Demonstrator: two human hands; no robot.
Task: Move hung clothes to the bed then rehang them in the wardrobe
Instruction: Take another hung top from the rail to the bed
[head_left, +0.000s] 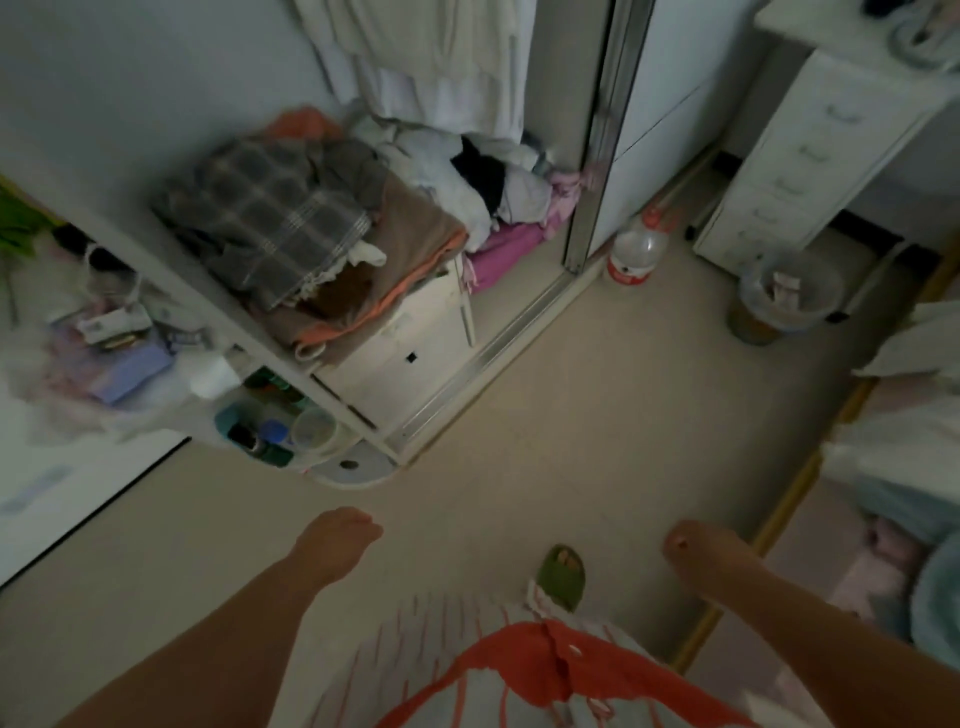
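Note:
Pale hung clothes (441, 57) dangle inside the open wardrobe (395, 364) at the top centre. Below them lie piles of folded and crumpled garments (291, 223) on a low white drawer unit. The bed (893, 467) with light bedding shows along the right edge. My left hand (337, 540) hangs low over the floor with fingers loosely curled, holding nothing. My right hand (701, 551) hangs at the lower right, also loosely curled and without anything in it. Both hands are far from the clothes.
A sliding mirrored door (597, 156) stands at the wardrobe's right. A plastic bottle (634, 249), a bin (784, 296) and a white drawer tower (810, 156) stand on the floor beyond. Cluttered side shelves (270, 415) lie to the left. My green slipper (561, 574) is below.

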